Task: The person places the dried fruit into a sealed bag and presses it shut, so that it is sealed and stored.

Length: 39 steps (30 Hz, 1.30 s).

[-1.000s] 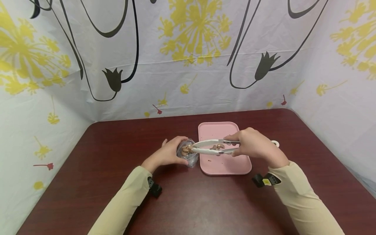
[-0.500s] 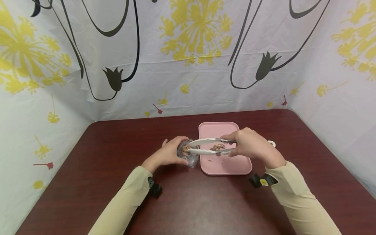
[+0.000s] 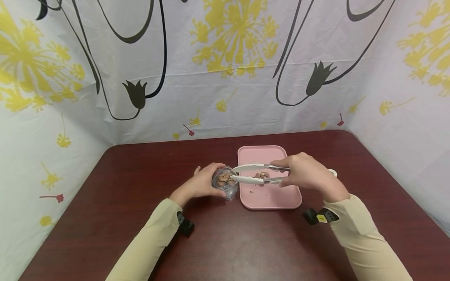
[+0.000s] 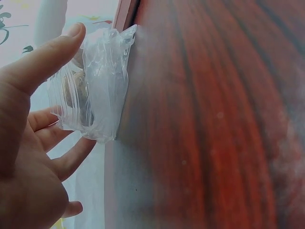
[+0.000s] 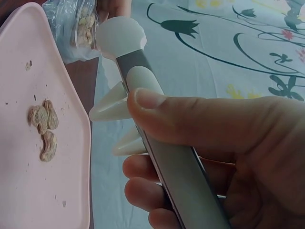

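Left hand [image 3: 202, 182] curled round clear plastic bag [image 3: 230, 191], peanuts [image 3: 224, 179] inside. Right hand [image 3: 309, 175] grips white-tipped tongs [image 3: 249, 180], parted at bag's mouth. 3 loose peanuts [image 5: 42, 119] on pink tray [image 3: 270, 201]. Risk: tongs snagging thin plastic could tip bag, spilling contents.

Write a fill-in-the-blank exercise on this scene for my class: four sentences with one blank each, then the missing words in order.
1. In the right wrist view, peanuts lie on a ____ tray.
2. The tongs are held in the person's ____ hand.
3. In the head view, the clear plastic bag, gripped by the left hand, sits to the ____ of the tray.
4. The long tips of the tongs are coloured ____.

Missing words: pink; right; left; white.
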Tool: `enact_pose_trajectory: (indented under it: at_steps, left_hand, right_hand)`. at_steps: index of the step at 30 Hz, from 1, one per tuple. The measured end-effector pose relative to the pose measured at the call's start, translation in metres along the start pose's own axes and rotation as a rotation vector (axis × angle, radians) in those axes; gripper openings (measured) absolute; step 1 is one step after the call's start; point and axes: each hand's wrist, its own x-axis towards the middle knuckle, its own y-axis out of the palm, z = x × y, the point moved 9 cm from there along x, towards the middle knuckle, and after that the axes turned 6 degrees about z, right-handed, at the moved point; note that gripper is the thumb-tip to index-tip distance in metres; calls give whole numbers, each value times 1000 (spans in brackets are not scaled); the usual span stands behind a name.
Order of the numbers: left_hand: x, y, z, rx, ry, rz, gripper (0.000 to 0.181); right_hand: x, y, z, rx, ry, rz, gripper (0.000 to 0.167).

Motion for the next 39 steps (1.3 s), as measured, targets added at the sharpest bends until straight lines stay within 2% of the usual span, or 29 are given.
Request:
enact_pose_trajectory:
  at_steps: [18,39]
  left_hand:
    - [-1,1,0,4,-14,2,94]
    - [-1,0,0,6,-20,2,93]
  right_hand:
    - [-18,0,-27,35,119,24,56]
    - [-38,3,-46,12,158,49,49]
